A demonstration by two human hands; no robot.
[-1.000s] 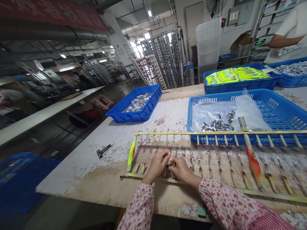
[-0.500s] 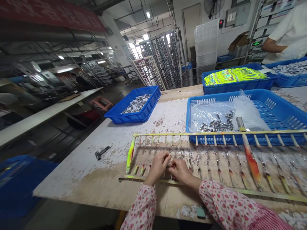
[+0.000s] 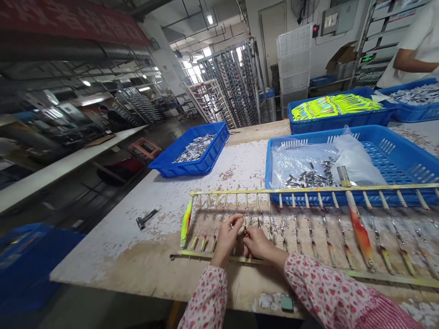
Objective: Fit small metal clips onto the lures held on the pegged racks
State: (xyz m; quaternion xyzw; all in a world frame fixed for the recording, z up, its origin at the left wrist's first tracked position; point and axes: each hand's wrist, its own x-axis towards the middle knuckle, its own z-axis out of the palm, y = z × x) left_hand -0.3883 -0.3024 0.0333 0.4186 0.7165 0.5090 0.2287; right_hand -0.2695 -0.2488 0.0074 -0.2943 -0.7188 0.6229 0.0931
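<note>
A long paint-stained rack [image 3: 222, 193] lies on the table, with rows of pegs along its two rails. Small metal pieces hang between facing pegs on its right part. Inside the frame, left of those pieces, both hands work close together. My left hand [image 3: 227, 235] is closed in a pinch near a small shiny piece between the rails. Just to the right, my right hand [image 3: 259, 243] is also closed, thumb and fingertips pressed together at the same spot. What each pinch holds is too small and covered to make out.
Behind the rack stands a blue basket [image 3: 408, 183] with a plastic bag of dark metal pieces [image 3: 310, 176]. A blue tray [image 3: 185, 170] of silvery pieces is at left. A T-shaped tool [image 3: 146, 219] and green block [image 3: 286, 303] lie on the table. A co-worker's arm [image 3: 411, 61] shows at right.
My hands have moved slightly apart, and a small metal piece now shows between them. The co-worker's arm at the right has shifted to the right.
</note>
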